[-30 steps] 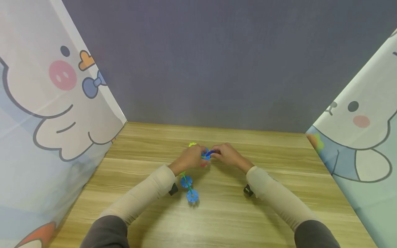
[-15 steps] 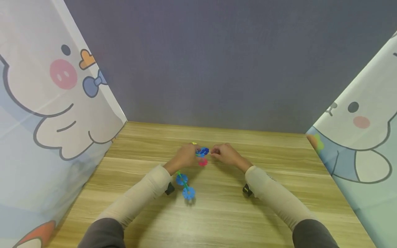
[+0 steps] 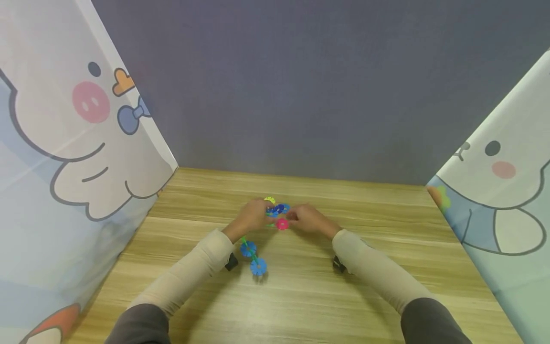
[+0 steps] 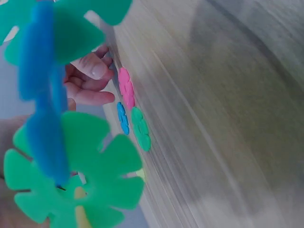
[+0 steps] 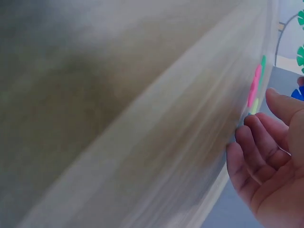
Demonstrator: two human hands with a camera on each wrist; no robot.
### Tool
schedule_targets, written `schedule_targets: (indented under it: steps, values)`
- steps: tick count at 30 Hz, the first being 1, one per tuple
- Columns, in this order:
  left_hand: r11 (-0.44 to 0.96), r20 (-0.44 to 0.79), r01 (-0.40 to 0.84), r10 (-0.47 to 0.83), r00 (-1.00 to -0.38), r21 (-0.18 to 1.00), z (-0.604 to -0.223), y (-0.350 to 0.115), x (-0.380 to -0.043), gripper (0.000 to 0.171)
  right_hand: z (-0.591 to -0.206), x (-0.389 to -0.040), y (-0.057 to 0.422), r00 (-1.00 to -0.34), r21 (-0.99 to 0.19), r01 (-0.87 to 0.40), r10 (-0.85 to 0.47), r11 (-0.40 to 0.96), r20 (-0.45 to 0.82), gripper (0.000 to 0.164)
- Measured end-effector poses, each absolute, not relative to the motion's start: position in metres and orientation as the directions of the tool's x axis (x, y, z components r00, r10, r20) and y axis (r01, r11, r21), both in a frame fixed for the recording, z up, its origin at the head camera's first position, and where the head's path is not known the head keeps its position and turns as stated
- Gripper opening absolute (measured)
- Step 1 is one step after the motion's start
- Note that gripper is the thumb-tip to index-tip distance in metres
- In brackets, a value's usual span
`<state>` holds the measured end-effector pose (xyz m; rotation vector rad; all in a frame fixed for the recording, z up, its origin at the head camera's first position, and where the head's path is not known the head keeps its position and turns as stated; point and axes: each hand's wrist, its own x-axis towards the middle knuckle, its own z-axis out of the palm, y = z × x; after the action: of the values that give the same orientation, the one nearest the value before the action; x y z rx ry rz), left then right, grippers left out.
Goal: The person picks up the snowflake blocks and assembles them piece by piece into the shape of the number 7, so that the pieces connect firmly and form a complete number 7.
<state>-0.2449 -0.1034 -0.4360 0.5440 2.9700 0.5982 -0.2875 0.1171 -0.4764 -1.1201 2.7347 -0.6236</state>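
My left hand (image 3: 250,220) grips a chain of interlocking notched plastic discs. Its near end, with light-blue discs (image 3: 258,266) and green ones (image 4: 114,166), hangs below the wrist. A dark-blue disc (image 3: 278,209) shows at the far end, by the left fingertips. Beside it is my right hand (image 3: 310,220), thumb and fingers loosely bent with nothing between them, as the right wrist view shows (image 5: 270,166). Its fingertips are right by a pink disc (image 3: 282,224) on the table.
Around the pink disc lie a loose green disc (image 4: 141,129), a blue disc (image 4: 123,118) and a yellow disc (image 3: 269,199) on the wooden table (image 3: 301,296). A grey panel (image 3: 301,95) stands behind, with cartoon-printed sheets (image 3: 107,157) at the sides.
The right hand has let go of the dark-blue disc, which stays with the left hand's chain. The left hand has shifted left, and the right hand has come down towards the pink disc.
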Motion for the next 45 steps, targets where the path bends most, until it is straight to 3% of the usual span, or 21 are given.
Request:
schedule_targets:
  steps: [6,21,34,45]
  values:
    - [0.875,0.002,0.333,0.355,-0.935,0.352,-0.435,-0.104,-0.245,0.054,-0.477,-0.286,0.108,-0.708,-0.394,-0.649,-0.706,0.651,0.0,0.034]
    - [0.887,0.009,0.331,0.347,-0.938,0.321,-0.438,-0.103,-0.246,0.051,-0.481,-0.283,0.108,-0.756,-0.418,-0.589,-0.655,0.692,-0.018,0.03]
    - [0.892,-0.009,0.328,0.348,-0.937,0.311,-0.438,-0.102,-0.244,0.048,-0.483,-0.284,0.119,-0.774,-0.519,-0.547,-0.634,0.657,0.012,0.016]
    - [0.894,-0.015,0.325,0.346,-0.938,0.308,-0.439,-0.1,-0.244,0.048,-0.479,-0.288,0.127,-0.802,-0.594,-0.488,-0.598,0.64,0.014,0.017]
